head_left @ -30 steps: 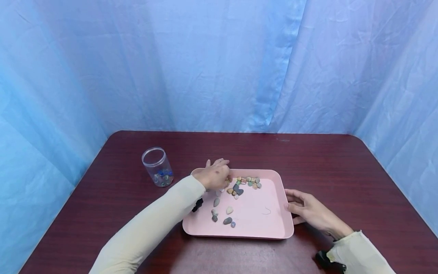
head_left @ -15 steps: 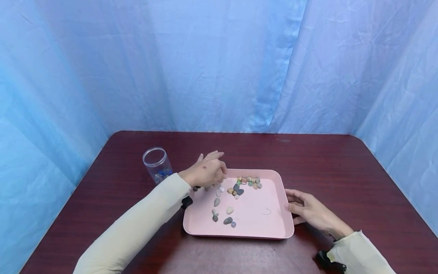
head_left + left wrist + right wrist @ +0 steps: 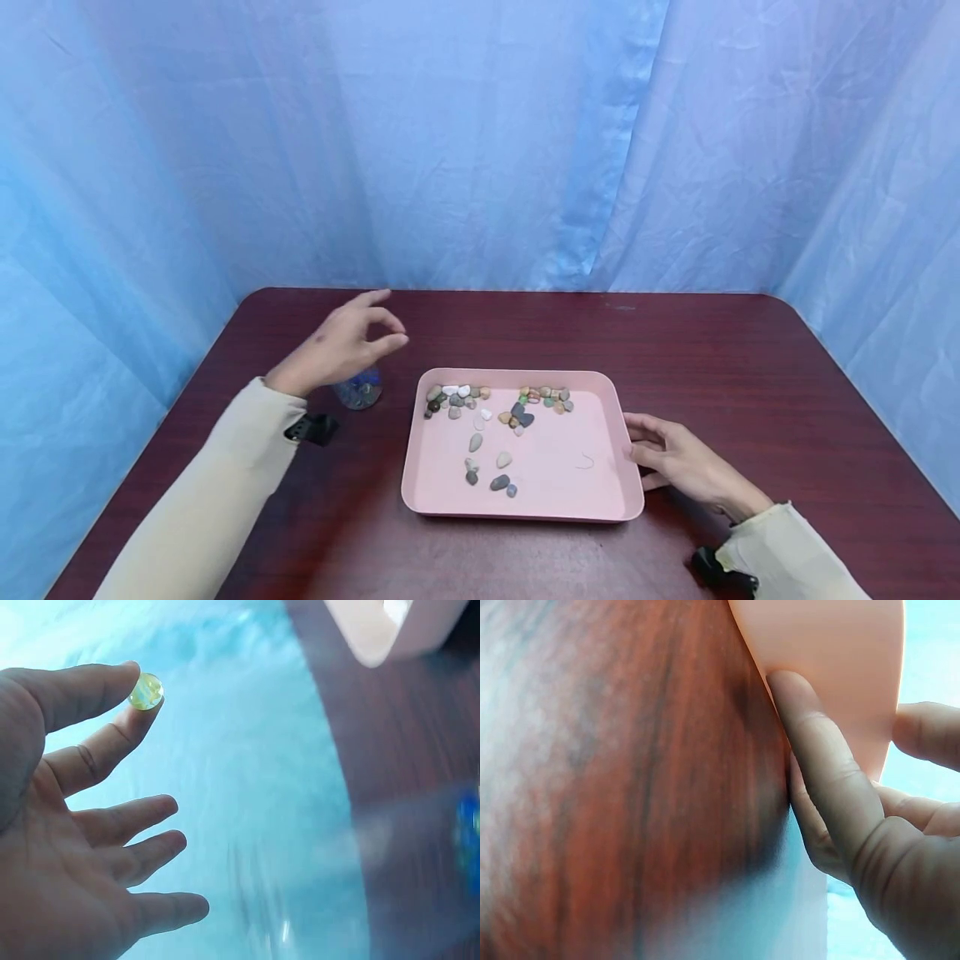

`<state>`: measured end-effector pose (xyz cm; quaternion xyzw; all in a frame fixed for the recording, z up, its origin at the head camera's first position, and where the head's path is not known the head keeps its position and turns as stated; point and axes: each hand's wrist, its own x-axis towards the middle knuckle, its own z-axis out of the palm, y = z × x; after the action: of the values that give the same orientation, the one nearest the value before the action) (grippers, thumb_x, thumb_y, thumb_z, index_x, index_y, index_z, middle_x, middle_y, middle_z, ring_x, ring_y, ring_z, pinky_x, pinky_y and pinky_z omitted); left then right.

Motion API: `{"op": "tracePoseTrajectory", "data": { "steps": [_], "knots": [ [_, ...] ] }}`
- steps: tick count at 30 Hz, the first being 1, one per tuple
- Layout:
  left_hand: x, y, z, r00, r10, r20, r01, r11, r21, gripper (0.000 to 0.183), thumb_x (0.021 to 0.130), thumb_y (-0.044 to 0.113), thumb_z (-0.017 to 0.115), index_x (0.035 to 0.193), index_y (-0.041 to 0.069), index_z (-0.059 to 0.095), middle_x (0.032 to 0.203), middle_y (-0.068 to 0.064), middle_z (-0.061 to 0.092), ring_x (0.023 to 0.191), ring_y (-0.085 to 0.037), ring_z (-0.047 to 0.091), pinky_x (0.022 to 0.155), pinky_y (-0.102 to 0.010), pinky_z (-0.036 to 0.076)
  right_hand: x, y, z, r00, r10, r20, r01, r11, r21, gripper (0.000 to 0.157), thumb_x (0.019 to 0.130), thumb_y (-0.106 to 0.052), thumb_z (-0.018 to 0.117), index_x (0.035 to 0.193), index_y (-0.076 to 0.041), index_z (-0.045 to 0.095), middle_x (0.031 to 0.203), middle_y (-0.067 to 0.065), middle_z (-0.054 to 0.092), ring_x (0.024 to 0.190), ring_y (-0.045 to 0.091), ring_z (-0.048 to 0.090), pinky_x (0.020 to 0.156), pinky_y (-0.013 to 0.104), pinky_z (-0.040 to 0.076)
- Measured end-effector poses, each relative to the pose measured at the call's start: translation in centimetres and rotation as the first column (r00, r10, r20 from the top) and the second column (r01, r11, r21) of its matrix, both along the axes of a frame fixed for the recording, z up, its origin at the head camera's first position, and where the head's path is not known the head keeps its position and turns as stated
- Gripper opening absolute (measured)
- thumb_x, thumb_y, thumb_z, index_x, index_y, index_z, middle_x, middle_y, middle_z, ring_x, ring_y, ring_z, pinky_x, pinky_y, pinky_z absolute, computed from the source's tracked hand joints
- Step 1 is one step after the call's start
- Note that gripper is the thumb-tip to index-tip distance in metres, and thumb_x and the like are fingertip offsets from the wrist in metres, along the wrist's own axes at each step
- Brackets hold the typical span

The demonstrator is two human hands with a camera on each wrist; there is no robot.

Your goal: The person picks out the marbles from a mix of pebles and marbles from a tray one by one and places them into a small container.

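My left hand [image 3: 337, 346] is raised over the table at the left, pinching a clear yellow-green glass marble [image 3: 147, 691] between thumb and forefinger. The other three fingers stand spread. Below and partly hidden by this hand is the clear jar [image 3: 358, 396], with blue and clear marbles in its bottom. The pink tray [image 3: 570, 507] lies on the table with several pebbles [image 3: 500, 482] scattered in it. At its right side my right hand [image 3: 686, 462] rests, fingers against the outer wall and one fingertip at the rim.
Grouped pebbles [image 3: 457, 401] fill the tray's upper left corner; another cluster [image 3: 551, 398] lies along its far side. A thin curved strand [image 3: 585, 462] lies on the tray floor. Blue curtains [image 3: 480, 150] hang behind the dark red table [image 3: 712, 358].
My left hand has moved up and left from the tray's upper left, carrying the marble to above the jar. The right hand and the tray have stayed nearly still.
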<state>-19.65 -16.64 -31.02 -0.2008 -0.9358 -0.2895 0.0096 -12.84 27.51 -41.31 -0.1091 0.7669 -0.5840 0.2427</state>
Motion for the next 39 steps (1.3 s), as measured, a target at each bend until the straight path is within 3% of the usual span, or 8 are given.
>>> {"op": "tracePoseTrajectory", "data": {
  "steps": [4,8,13,19,21,26,31,39],
  "knots": [
    [0.4,-2.6,0.5,0.997,0.071,0.033,-0.072,0.997,0.018,0.016,0.097,0.018,0.067,0.101,0.004,0.073,0.153,-0.027,0.035,0.118,-0.043,0.058,0.104,-0.057,0.039,0.0,0.0,0.1,1.000,0.000,0.002,0.000,1.000,0.004,0.062,0.100,-0.003,0.054,0.145,0.022,0.020,0.131,0.040,0.050,0.110,0.036,0.062,0.074,0.045,0.059],
    [0.6,-4.4,0.5,0.990,0.122,0.072,-0.124,0.992,0.023,0.018,0.097,0.019,0.067,0.105,0.004,0.072,0.155,-0.027,0.033,0.137,-0.049,0.037,0.106,-0.061,0.035,0.0,0.0,0.1,1.000,0.003,0.000,-0.003,1.000,-0.005,0.062,0.099,-0.002,0.053,0.145,0.023,0.020,0.130,0.041,0.050,0.110,0.034,0.063,0.074,0.045,0.059],
    [0.7,-4.7,0.3,0.987,0.148,0.060,-0.151,0.988,0.041,0.021,0.096,0.017,0.068,0.110,0.002,0.070,0.155,-0.027,0.034,0.141,-0.048,0.031,0.107,-0.062,0.032,0.0,0.1,0.1,1.000,0.005,-0.002,-0.005,1.000,-0.009,0.062,0.099,-0.001,0.053,0.145,0.023,0.020,0.130,0.040,0.050,0.109,0.031,0.063,0.074,0.045,0.059],
    [0.6,-2.2,0.3,0.996,0.088,0.003,-0.088,0.995,0.053,0.019,0.096,0.016,0.068,0.108,0.002,0.071,0.154,-0.025,0.037,0.118,-0.043,0.058,0.100,-0.055,0.043,0.0,0.1,0.0,1.000,0.010,0.000,-0.010,1.000,-0.011,0.062,0.099,-0.002,0.054,0.145,0.023,0.020,0.130,0.040,0.050,0.108,0.029,0.063,0.074,0.045,0.059],
    [0.6,-1.1,0.2,0.998,0.059,-0.013,-0.058,0.997,0.047,0.020,0.095,0.016,0.069,0.108,0.002,0.072,0.153,-0.024,0.038,0.117,-0.042,0.059,0.101,-0.055,0.043,0.0,0.1,0.0,1.000,0.012,-0.003,-0.012,1.000,-0.006,0.062,0.099,-0.002,0.053,0.145,0.023,0.020,0.130,0.041,0.050,0.109,0.031,0.063,0.074,0.045,0.059],
    [0.5,2.0,-0.5,0.999,-0.027,-0.030,0.028,0.999,0.044,0.018,0.093,0.014,0.071,0.108,0.003,0.073,0.152,-0.023,0.040,0.140,-0.044,0.035,0.114,-0.059,0.023,0.0,0.1,0.1,1.000,0.005,0.000,-0.005,1.000,0.002,0.061,0.099,-0.001,0.053,0.145,0.023,0.019,0.131,0.041,0.049,0.112,0.034,0.061,0.075,0.045,0.059],
    [0.1,5.0,-1.6,0.995,-0.100,-0.022,0.100,0.994,0.037,0.018,0.092,0.014,0.073,0.106,0.004,0.074,0.151,-0.023,0.041,0.141,-0.041,0.036,0.117,-0.059,0.017,0.1,0.0,0.2,1.000,0.005,0.001,-0.005,1.000,-0.008,0.063,0.099,-0.001,0.053,0.145,0.024,0.018,0.132,0.042,0.048,0.113,0.035,0.061,0.074,0.045,0.059],
    [-0.6,8.5,-3.7,0.983,-0.148,0.107,0.145,0.989,0.035,0.019,0.094,0.015,0.072,0.109,0.004,0.073,0.155,-0.020,0.037,0.145,-0.036,0.032,0.119,-0.055,0.011,0.0,-0.1,0.1,1.000,-0.008,0.005,0.008,1.000,0.007,0.062,0.099,-0.002,0.053,0.145,0.023,0.019,0.131,0.041,0.049,0.111,0.034,0.062,0.074,0.045,0.059]
  ]
}}
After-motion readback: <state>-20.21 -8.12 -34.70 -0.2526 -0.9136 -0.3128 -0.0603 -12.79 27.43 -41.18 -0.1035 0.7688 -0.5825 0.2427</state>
